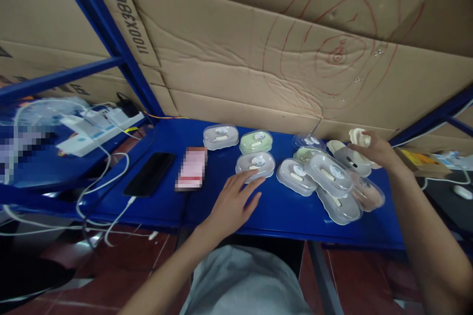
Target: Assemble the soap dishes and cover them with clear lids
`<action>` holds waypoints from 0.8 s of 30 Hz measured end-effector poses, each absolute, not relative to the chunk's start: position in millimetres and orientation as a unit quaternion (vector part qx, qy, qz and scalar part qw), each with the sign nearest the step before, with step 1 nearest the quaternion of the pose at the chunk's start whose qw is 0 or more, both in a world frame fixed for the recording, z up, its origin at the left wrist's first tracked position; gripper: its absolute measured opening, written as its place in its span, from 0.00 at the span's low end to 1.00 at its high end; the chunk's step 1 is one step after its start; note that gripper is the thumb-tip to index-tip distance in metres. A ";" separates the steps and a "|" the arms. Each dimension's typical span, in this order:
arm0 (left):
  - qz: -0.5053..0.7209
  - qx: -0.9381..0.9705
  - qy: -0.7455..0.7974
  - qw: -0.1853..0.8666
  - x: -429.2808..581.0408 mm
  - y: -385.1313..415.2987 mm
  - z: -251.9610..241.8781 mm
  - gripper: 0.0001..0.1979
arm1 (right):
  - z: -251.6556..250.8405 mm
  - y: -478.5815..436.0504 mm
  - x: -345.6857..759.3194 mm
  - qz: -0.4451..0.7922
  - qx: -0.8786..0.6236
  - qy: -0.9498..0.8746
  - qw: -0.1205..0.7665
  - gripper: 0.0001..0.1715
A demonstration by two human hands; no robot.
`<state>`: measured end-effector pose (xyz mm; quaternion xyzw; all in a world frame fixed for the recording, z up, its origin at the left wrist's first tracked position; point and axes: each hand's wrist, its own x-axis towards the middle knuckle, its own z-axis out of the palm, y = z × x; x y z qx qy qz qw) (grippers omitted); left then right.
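Note:
My left hand (234, 202) is open, its fingers apart and the fingertips at the front of a grey oval plastic box (265, 161) with a clear lid, a pale tab and a round sticker. Behind that stand a green box (256, 142) and another grey box (220, 137) of the same shape. At the right, my right hand (375, 148) is closed on a cream-coloured plastic piece (359, 137), whose exact kind I cannot make out. Close by its wrist lies a heap of similar boxes (328, 172), grey, green and pinkish, some overlapping. A loose clear lid (301, 141) lies behind the heap.
The blue table (218, 209) backs onto a large cardboard sheet (236, 54) with red drawn rings. A black phone (150, 173) with a cable and a phone with a blurred screen (192, 170) lie to the left. Blue posts, power strips (99, 130) and cords flank the table.

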<state>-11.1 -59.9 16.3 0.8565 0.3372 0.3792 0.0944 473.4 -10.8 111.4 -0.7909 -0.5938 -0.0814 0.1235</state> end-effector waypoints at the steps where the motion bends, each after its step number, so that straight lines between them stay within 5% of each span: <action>1: 0.389 0.851 0.333 0.113 -11.3 -64.0 19.1 0.21 | 119.5 -22.7 453.3 -0.087 -0.775 -0.609 0.145 0.45; 3: 0.410 0.842 0.312 0.159 -11.7 -74.4 23.8 0.27 | 126.2 -54.6 400.7 -0.101 -0.651 -0.714 0.238 0.40; 6: 0.429 0.846 0.263 0.180 -14.0 -89.2 24.0 0.33 | 102.9 -107.0 311.1 -0.062 -0.508 -0.836 0.196 0.33; 14: 0.298 0.911 0.237 0.160 -33.5 -88.6 -22.8 0.21 | 18.4 -136.1 222.1 0.053 -0.408 -0.898 0.155 0.37; 21: 0.299 0.907 0.268 0.127 -40.3 -83.2 -31.0 0.08 | 79.4 -127.1 366.8 -0.120 -0.635 -0.654 0.394 0.24; 24: 0.312 0.899 0.280 0.125 -38.6 -83.5 -27.1 0.08 | 72.7 -99.1 454.9 -0.087 -0.774 -0.557 0.289 0.25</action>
